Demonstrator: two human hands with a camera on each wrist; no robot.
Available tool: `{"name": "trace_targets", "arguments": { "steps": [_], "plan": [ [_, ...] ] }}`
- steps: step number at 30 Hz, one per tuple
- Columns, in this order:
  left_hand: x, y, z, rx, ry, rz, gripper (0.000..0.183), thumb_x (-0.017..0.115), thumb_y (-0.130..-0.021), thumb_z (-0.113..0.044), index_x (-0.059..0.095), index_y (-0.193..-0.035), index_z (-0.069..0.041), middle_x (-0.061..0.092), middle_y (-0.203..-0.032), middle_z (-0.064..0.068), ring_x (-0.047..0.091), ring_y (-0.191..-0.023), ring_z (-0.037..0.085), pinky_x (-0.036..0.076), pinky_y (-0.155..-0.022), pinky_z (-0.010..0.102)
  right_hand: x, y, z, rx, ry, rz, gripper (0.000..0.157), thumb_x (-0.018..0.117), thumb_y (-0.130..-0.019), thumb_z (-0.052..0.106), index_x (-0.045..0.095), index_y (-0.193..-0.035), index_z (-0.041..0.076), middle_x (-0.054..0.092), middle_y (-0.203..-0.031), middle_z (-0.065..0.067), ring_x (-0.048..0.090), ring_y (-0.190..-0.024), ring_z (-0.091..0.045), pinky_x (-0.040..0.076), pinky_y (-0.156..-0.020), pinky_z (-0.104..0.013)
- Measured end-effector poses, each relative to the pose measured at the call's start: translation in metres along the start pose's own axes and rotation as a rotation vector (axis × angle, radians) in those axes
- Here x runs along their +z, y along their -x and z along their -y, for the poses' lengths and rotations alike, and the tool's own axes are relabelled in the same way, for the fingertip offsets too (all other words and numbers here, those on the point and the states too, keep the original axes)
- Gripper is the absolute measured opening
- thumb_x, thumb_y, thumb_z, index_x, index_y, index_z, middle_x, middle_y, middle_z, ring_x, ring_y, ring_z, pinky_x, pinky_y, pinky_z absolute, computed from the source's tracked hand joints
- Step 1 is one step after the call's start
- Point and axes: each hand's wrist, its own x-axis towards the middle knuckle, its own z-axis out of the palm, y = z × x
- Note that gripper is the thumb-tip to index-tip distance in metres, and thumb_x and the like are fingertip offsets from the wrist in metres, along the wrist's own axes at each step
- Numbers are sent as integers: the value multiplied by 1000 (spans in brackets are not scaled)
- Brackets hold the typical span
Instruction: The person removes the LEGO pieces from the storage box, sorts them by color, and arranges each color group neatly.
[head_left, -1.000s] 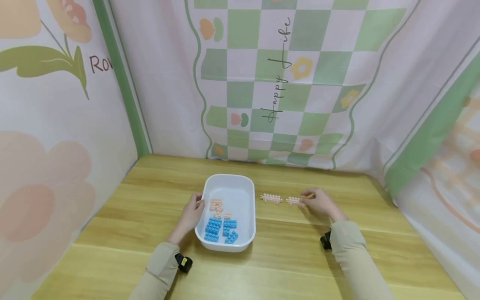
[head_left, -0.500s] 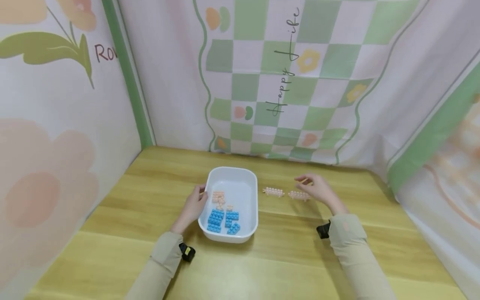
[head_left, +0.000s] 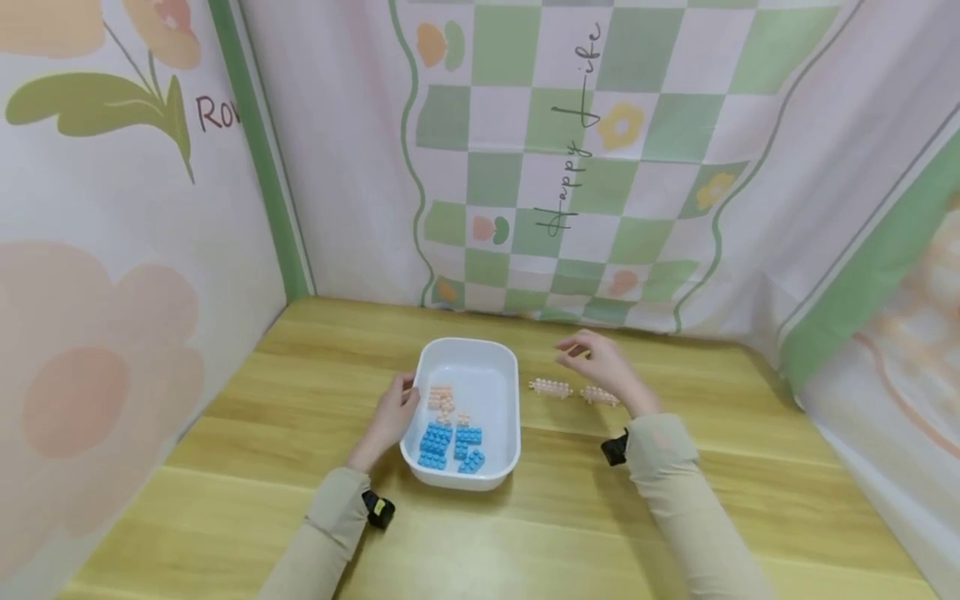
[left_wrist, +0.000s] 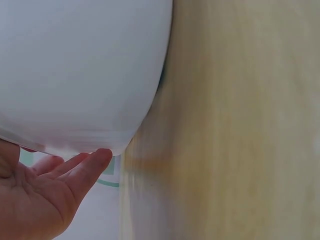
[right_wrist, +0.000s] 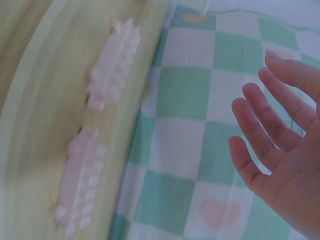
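Observation:
A white plastic tub [head_left: 506, 475] stands on the wooden table in the head view. My left hand [head_left: 393, 414] holds its left side, thumb at the rim. In the left wrist view the fingers [left_wrist: 90, 172] lie against the tub's outer wall. Blue toy building bricks [head_left: 435, 442] and several smaller peach ones [head_left: 440, 397] lie inside. Two pale pink assembled brick strips rest right of the tub: a left strip [head_left: 551, 388] and a right strip [head_left: 600, 396]. Above the table, beyond these strips, my right hand [head_left: 600, 360] hovers holding nothing, its fingers loosely bent and apart.
The wooden table [head_left: 525, 550] ends at a green-and-white checked curtain [head_left: 555, 250] behind the tub. A flowered fabric wall [head_left: 135, 333] borders the left side, and another curtain [head_left: 825, 275] hangs at the right.
My right hand has let go of the right pink strip, risen, and moved left toward the tub. Both strips stay on the table. The left hand keeps its hold on the tub.

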Motion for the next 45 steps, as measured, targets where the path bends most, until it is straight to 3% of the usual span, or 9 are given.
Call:
{"name": "trace_targets", "arguments": {
  "steps": [9, 18, 24, 35, 45],
  "plan": [
    [-2, 2, 0, 17, -9, -15, 40, 38, -99, -13, 37, -136, 1, 41, -141, 24, 46, -127, 39, 45, -101, 47, 26, -22, 31, -86, -64, 20, 29, 63, -89, 18, 64, -112, 0, 63, -110, -15, 61, -100, -32, 51, -89, -47],
    [0, 3, 0, 25, -6, -25, 39, 39, -99, -14, 39, -136, 0, 42, -140, 24, 48, -125, 39, 47, -100, 46, 63, -33, 51, -123, -30, 99, 29, 65, -87, 22, 66, -111, 6, 66, -109, -10, 61, -97, -25, 55, -82, -38],
    [0, -1, 2, 17, 6, -22, 39, 38, -99, -14, 39, -136, 0, 42, -141, 23, 47, -127, 37, 45, -101, 46, 81, -42, 62, -183, -39, 128, 29, 66, -87, 21, 66, -110, 4, 67, -109, -11, 61, -96, -26, 54, -84, -40],
    [1, -4, 5, 23, 19, -13, 39, 38, -100, -13, 39, -136, 1, 42, -141, 23, 48, -126, 38, 46, -101, 45, 105, -49, 67, -248, -21, 195, 26, 68, -84, 17, 68, -105, 2, 65, -100, -10, 61, -90, -25, 54, -79, -33],
    [1, -4, 4, 39, 16, -19, 38, 38, -99, -13, 39, -134, 2, 42, -140, 25, 49, -124, 39, 47, -99, 46, 118, -54, 70, -234, -48, 239, 26, 67, -85, 15, 67, -106, 0, 66, -100, -14, 61, -93, -30, 54, -83, -43]
  ]
}}
